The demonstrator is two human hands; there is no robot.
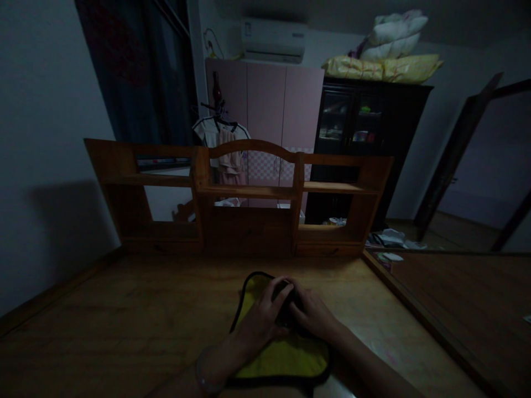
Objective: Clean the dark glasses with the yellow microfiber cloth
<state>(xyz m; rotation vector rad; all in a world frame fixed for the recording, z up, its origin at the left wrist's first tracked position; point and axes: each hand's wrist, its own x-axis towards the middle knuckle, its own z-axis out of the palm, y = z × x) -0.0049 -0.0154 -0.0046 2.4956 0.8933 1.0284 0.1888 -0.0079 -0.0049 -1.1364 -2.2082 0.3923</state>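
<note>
A yellow cloth with black edging (286, 359) lies on the wooden surface in front of me. Over its upper part, my left hand (267, 309) curls its fingers around a small dark object (285, 316). From the other side my right hand (311, 309) is closed on the same object, its fingers near those of the left. Most of the object is covered by my fingers, and the light is dim, so I cannot make out its kind. A thin band circles my left wrist.
A wooden shelf unit with small drawers (249, 232) stands along the far edge of the wooden surface (124, 315). A raised wooden rail (418, 315) runs along the right side, and a wall (50, 166) rises at left. Wardrobes (265, 105) stand beyond.
</note>
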